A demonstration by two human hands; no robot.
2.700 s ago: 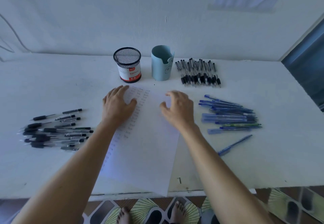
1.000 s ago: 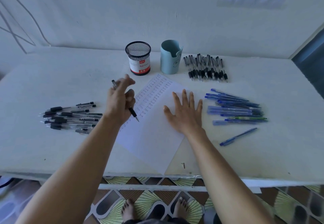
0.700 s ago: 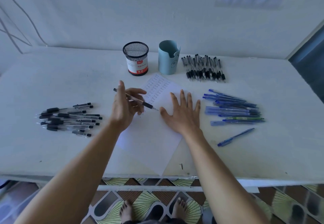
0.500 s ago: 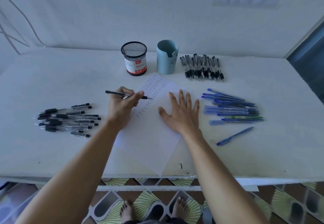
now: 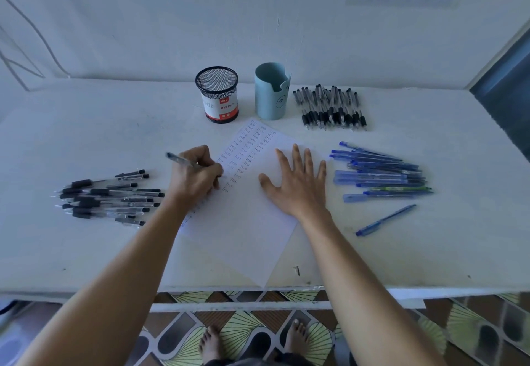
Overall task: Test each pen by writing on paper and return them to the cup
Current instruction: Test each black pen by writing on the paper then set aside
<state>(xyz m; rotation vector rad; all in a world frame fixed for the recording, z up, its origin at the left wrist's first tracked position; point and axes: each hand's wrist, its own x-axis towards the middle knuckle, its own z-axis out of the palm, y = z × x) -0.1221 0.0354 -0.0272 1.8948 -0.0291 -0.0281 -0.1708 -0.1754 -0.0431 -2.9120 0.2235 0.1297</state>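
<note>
So, feet: yours, bare, on patterned tile below the table edge.
paper: skewed on the table in front of you, near corner at the front edge; rows of small writing cover its far-left part.
left hand: fingers curled tight round a pen at the paper's left side, beside the written rows. The barrel slants up to your left and the tip is hidden behind your fingers.
right hand: flat, fingers straight and spread, pressing the paper's right side.
left black pens: pile on the table just left of your left wrist.
loose blue pen: lies alone, right of your right forearm.
blue pens: pile just beyond it, right of your right hand.
mesh cup: upright past the paper's far corner.
blue cup: upright, just right of the mesh cup, not touching it.
far black pens: pile right of the blue cup.
</note>
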